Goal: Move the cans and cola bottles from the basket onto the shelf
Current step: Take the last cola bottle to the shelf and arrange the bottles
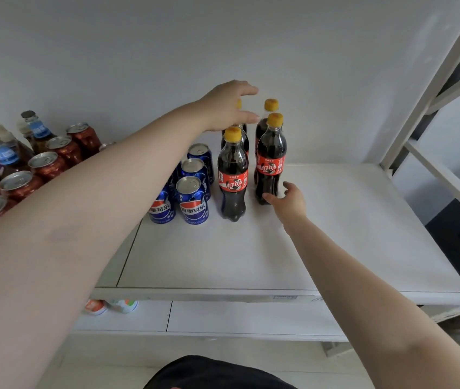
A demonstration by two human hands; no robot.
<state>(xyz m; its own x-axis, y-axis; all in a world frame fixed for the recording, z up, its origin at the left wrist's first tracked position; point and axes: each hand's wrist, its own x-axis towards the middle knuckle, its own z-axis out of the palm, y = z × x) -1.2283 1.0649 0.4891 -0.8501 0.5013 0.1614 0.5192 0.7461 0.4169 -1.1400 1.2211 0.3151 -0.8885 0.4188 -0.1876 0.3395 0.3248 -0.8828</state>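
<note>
Several cola bottles with yellow caps and red labels stand together on the white shelf (335, 234). My left hand (227, 108) hovers over the back-left cola bottle (239, 103). Its thumb and forefinger are spread on either side of the cap, and most of that bottle is hidden behind the hand. My right hand (289, 200) is at the base of the front-right cola bottle (271, 164), fingers across its front and thumb against its right side. Another cola bottle (233, 175) stands at front left. Several blue cans (193, 200) stand left of the bottles. No basket is in view.
Red cans (47, 164) and bottles with blue labels (4, 153) fill the shelf's left end behind my left forearm. The shelf's white upright frame (431, 94) rises at the right. A lower shelf board (223, 315) carries two small packets (110, 306).
</note>
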